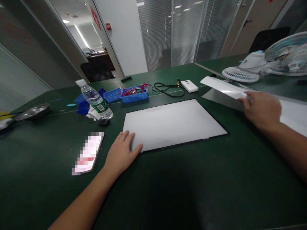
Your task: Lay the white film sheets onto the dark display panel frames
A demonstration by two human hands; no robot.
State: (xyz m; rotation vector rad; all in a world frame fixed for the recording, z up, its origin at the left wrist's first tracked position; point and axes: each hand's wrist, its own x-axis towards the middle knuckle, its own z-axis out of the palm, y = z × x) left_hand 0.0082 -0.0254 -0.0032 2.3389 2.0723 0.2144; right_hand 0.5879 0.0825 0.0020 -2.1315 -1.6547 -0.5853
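Observation:
A thin white panel with a black edge lies flat on the green table. My left hand rests at its near left corner, fingers spread over the edge. Off to the right, my right hand pinches a glossy white sheet between thumb and fingers. That sheet is lifted and curved at its left end, above a greyish sheet. More white sheet shows beyond my right wrist. The exact number of sheets in my right hand cannot be made out.
A phone lies left of my left hand. Behind it are a tilted water bottle, a blue tray of red wires, a black cable and a white power bank. White fan parts stand at back right.

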